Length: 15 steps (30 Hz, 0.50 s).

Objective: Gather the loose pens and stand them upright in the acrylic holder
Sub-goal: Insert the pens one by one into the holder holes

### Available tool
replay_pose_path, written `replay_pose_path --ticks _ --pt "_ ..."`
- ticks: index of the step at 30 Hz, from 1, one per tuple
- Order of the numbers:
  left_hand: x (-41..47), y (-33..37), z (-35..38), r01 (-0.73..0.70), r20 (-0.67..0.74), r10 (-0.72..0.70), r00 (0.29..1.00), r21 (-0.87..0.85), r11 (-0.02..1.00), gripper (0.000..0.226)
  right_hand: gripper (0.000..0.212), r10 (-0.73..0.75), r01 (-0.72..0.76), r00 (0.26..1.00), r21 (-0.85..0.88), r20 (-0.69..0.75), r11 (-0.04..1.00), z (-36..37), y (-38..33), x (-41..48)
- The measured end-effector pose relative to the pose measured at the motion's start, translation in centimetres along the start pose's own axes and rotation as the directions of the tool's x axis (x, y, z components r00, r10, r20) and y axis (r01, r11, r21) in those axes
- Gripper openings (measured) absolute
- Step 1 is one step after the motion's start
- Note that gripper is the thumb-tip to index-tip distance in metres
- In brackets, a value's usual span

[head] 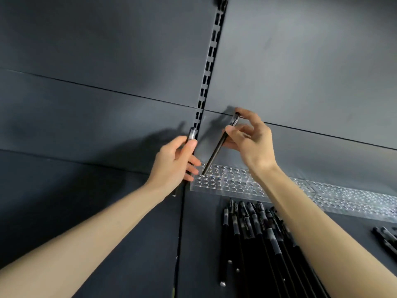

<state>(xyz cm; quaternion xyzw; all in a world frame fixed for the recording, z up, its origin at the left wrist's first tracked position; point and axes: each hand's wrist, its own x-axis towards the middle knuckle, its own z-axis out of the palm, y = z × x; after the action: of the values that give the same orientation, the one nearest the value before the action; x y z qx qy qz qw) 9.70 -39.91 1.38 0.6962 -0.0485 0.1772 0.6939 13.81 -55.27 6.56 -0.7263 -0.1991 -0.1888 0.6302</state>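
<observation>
While left hand [174, 162] grips one pen [191, 134], right hand [251, 143] pinches a tilted second pen [217, 151].

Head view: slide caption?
Right hand holds a tilted pen, its end at a hole in the acrylic holder; left hand grips a second pen; loose pens lie nearby.

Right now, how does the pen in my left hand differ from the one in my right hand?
Pose: the left-hand pen stands nearly upright; the right-hand pen leans. Place: the right-hand pen's lower tip is at a hole in the acrylic holder; the left-hand pen hangs beside its left end. Grip: the left hand wraps its pen; the right hand pinches its pen near the top. Both are dark, slim pens.
</observation>
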Motion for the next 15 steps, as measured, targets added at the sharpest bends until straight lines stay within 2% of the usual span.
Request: replay_pose_path --ticks 2,4,7,9,12,15 --pt "0.8 -0.4 -1.0 -0.010 -0.105 0.014 0.994 0.039 0.999 0.021 0.037 -0.073 0.070 0.997 -0.090 -0.031 0.993 0.1 0.3 0.6" --pt "1.2 -1.0 -1.3 0.021 -0.149 -0.014 0.989 0.044 0.999 0.025 0.040 -0.116 0.111 0.992 -0.115 -0.044 0.987 0.3 0.8 0.8" --pt "1.2 -1.3 -0.9 0.056 -0.131 -0.054 0.990 0.010 0.998 0.031 0.046 -0.190 0.180 0.981 -0.164 -0.048 0.970 0.9 1.9 0.7" --pt "0.9 -1.3 -0.7 0.024 -0.090 -0.023 0.996 0.011 1.000 0.028 0.047 -0.243 0.232 0.969 -0.195 -0.036 0.953 1.1 2.4 0.8" --pt "0.4 -1.2 -0.4 0.009 -0.034 -0.010 0.999 -0.016 1.000 0.019 0.037 -0.274 0.267 0.962 -0.225 0.001 0.937 1.3 3.1 1.0" --pt "0.5 -1.4 -0.4 0.028 -0.044 -0.029 0.999 -0.010 1.000 0.020 0.032 -0.270 0.273 0.961 -0.293 0.052 0.916 1.5 3.8 1.1"
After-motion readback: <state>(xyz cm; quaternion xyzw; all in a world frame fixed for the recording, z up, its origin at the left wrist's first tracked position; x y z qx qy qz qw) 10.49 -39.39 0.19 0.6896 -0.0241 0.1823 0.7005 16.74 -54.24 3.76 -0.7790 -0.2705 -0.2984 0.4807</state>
